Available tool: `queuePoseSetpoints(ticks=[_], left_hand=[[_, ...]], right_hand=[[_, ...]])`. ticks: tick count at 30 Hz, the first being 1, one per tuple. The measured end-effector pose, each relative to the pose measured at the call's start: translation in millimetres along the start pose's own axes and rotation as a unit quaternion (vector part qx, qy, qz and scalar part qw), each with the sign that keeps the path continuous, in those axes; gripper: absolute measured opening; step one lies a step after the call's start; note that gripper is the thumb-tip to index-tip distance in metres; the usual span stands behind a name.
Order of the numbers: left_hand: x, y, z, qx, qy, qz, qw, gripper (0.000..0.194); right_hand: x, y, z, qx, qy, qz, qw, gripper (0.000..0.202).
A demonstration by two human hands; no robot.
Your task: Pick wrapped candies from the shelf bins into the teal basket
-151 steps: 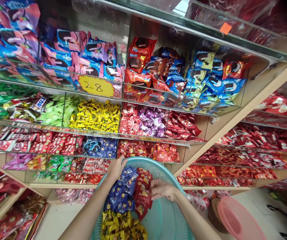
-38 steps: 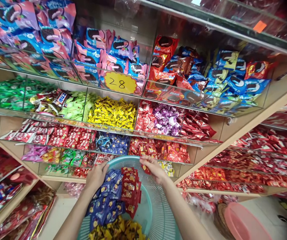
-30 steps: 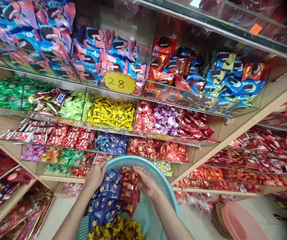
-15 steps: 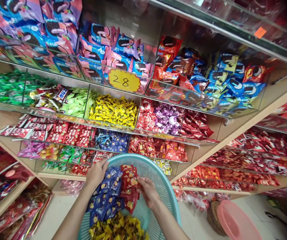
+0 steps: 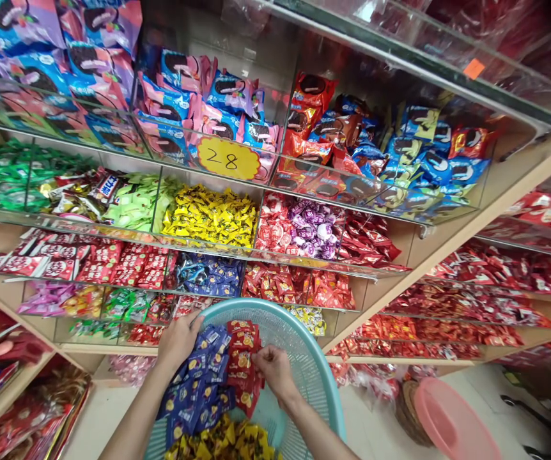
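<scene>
A teal plastic basket (image 5: 321, 364) is held in front of the shelves. My left hand (image 5: 178, 342) grips its upper left rim, fingers partly hidden. Inside lie blue candy packets (image 5: 199, 383) at the left, red packets (image 5: 243, 361) beside them, and yellow packets (image 5: 222, 441) at the bottom. My right hand (image 5: 274, 369) is over the basket, its fingers closed at the right edge of the red packets; what they pinch, if anything, is too small to tell.
Glass-fronted shelves (image 5: 400, 268) full of wrapped candy rise ahead, with a yellow "28" sign (image 5: 229, 158) on the upper one. A pink tub (image 5: 452, 421) stands on the floor at the lower right. More candy shelves flank both sides.
The view has shifted slightly, moving the shelves left in the picture. My right hand's fingers have drawn together beside the red packets. My left hand keeps its hold on the rim.
</scene>
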State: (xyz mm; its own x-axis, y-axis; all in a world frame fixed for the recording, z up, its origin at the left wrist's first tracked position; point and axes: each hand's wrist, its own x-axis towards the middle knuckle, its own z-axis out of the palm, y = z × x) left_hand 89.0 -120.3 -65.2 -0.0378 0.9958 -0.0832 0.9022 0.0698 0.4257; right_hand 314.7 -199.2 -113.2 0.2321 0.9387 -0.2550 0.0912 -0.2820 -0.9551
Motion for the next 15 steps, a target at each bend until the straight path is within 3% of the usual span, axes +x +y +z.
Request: queuePoseSetpoints(ticks=[6, 11, 13, 15], left_hand=[[-1, 1, -1.9, 0.005, -0.003, -0.008, 1.0, 0.044], [0, 2, -3.1, 0.006, -0.014, -0.016, 1.0, 0.044], [0, 2, -3.0, 0.003, -0.015, -0.019, 1.0, 0.045], [0, 2, -2.8, 0.002, -0.014, -0.018, 1.0, 0.045]], right_hand=[[11, -5, -14, -0.193, 0.036, -0.121, 0.973, 0.023], [43, -47, -38, -0.24, 0.101, -0.22, 0.94, 0.024], [63, -68, -45, -0.321, 0.155, -0.224, 0.907, 0.022], [83, -85, -48, -0.429, 0.192, -0.157, 0.868, 0.025]])
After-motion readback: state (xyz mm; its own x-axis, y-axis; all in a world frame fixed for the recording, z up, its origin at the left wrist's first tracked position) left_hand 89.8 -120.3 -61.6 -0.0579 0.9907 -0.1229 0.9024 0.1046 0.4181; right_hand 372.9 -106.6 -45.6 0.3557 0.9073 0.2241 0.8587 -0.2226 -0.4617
